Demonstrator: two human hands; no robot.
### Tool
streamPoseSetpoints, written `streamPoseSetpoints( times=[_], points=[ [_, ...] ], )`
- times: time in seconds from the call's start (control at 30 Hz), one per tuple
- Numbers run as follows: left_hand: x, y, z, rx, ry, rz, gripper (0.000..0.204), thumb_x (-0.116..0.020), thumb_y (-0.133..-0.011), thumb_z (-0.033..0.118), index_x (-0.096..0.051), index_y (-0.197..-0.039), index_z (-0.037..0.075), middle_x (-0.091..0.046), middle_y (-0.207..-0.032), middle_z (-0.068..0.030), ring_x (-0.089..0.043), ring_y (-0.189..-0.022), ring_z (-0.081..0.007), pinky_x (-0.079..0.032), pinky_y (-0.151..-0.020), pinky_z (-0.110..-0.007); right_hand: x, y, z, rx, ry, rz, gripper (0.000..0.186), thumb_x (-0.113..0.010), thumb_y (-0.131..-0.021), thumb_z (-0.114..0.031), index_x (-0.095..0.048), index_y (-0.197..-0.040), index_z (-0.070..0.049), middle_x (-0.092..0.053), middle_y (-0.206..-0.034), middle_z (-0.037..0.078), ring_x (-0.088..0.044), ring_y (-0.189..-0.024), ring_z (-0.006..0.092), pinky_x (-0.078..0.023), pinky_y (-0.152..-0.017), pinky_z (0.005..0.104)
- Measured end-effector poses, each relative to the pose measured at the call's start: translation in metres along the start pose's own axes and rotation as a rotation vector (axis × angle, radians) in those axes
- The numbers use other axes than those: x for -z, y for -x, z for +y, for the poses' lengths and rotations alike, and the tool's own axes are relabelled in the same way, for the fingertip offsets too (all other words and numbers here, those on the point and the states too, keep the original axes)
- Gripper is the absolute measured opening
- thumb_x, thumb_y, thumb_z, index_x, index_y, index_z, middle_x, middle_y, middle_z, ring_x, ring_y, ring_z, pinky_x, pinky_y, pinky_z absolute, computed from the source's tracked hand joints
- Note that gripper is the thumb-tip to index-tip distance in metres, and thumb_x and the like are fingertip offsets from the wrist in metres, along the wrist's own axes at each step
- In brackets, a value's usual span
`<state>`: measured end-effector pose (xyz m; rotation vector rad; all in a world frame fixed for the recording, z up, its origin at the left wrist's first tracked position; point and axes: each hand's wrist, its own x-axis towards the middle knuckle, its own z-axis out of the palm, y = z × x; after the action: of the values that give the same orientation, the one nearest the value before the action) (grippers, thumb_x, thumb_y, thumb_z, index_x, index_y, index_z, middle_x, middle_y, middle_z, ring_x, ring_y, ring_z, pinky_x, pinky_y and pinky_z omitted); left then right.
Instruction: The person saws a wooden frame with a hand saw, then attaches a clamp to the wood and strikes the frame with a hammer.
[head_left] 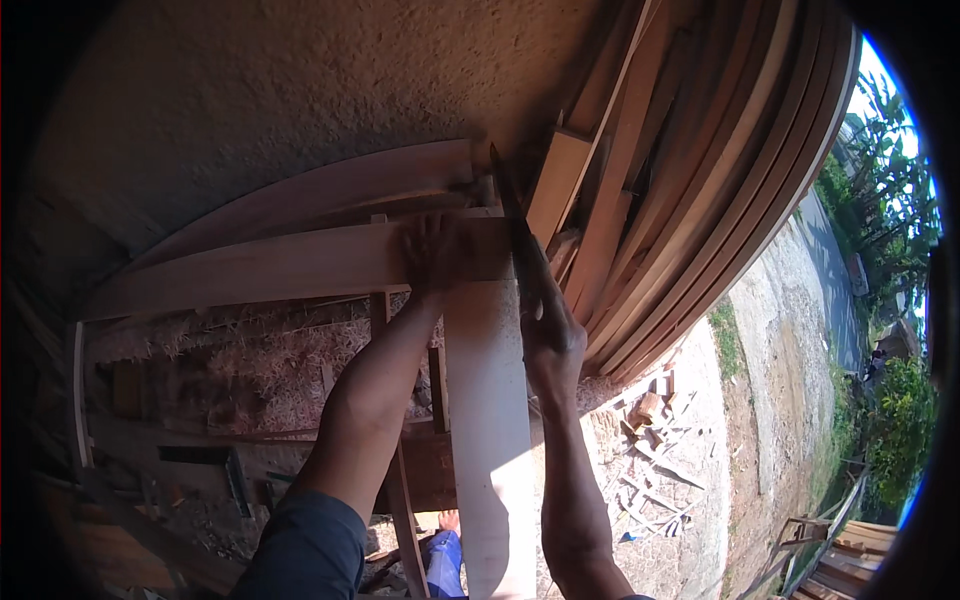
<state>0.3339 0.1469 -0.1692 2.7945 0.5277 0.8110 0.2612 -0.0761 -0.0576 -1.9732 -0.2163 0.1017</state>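
You press your left hand [428, 248], open with its fingers spread, onto a wide crosswise board [260, 268], while your right hand [554, 345] is closed around the near end of a long, dark saw-like tool [530, 250]. The tool, seen nearly edge-on, points away from you past the right end of the crosswise board, its tip near a rough wall [300, 90]; whether its edge touches the wood cannot be told. A pale lengthwise board [487, 400] runs from that right end back toward you, between your forearms, sunlight striking its near part. Beyond the crosswise board, a curved-looking plank [330, 190] lies alongside the wall. To your right, a tall stack of reddish-brown boards [720, 190] leans in close rows, and scattered wood offcuts [655, 435] lie on the sunlit ground below it. Pale shavings [280, 375] cover the shaded ground at left, under the boards. Near the bottom, a patch of another person's blue clothing [444, 565] shows beside the lengthwise board. At far right, green trees [895, 410] stand beside a paved road [832, 275].
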Motion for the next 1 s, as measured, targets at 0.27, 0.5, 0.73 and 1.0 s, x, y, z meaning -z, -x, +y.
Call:
streamPoseSetpoints(
  times=[0.27, 0.5, 0.73, 1.0],
  points=[
    [0.008, -0.003, 0.005, 0.066, -0.035, 0.043, 0.037, -0.063, -0.092, 0.027, -0.059, -0.126, 0.012, -0.059, -0.129, -0.0100, -0.051, -0.127, -0.0311, -0.038, -0.107, -0.054, 0.071, 0.230, 0.005, 0.024, 0.080, -0.020, 0.052, -0.064, -0.093, -0.008, -0.053, -0.140, 0.010, -0.068, -0.128, 0.025, -0.071, -0.115, 0.0261, -0.056, -0.094, 0.0362],
    [-0.011, -0.007, 0.000, 0.019, -0.032, 0.030, 0.037, -0.064, -0.090, 0.030, -0.062, -0.123, 0.012, -0.059, -0.121, -0.0098, -0.053, -0.124, -0.0297, -0.037, -0.110, -0.059, -0.006, -0.007, 0.004, 0.105, -0.077, 0.059, 0.055, -0.066, -0.090, -0.007, -0.057, -0.144, -0.009, -0.074, -0.100, 0.018, -0.069, -0.087, 0.0190, -0.055, -0.080, 0.0366],
    [0.004, -0.001, 0.002, 0.053, -0.012, 0.020, 0.039, -0.061, -0.094, 0.031, -0.059, -0.127, 0.011, -0.058, -0.129, -0.0115, -0.051, -0.127, -0.0320, -0.036, -0.108, -0.057, 0.076, 0.228, -0.011, -0.071, 0.008, -0.017, 0.057, -0.066, -0.090, -0.003, -0.051, -0.144, 0.007, -0.068, -0.127, 0.022, -0.067, -0.116, 0.0243, -0.052, -0.100, 0.0368],
    [0.000, -0.003, 0.000, 0.045, -0.001, -0.055, 0.038, -0.065, -0.091, 0.032, -0.062, -0.122, 0.011, -0.060, -0.123, -0.0102, -0.052, -0.127, -0.0310, -0.035, -0.111, -0.059, -0.010, 0.007, -0.010, 0.133, 0.038, 0.044, 0.055, -0.062, -0.091, -0.008, -0.055, -0.145, -0.006, -0.067, -0.080, 0.016, -0.064, -0.070, 0.0190, -0.053, -0.067, 0.0373]
  ],
)
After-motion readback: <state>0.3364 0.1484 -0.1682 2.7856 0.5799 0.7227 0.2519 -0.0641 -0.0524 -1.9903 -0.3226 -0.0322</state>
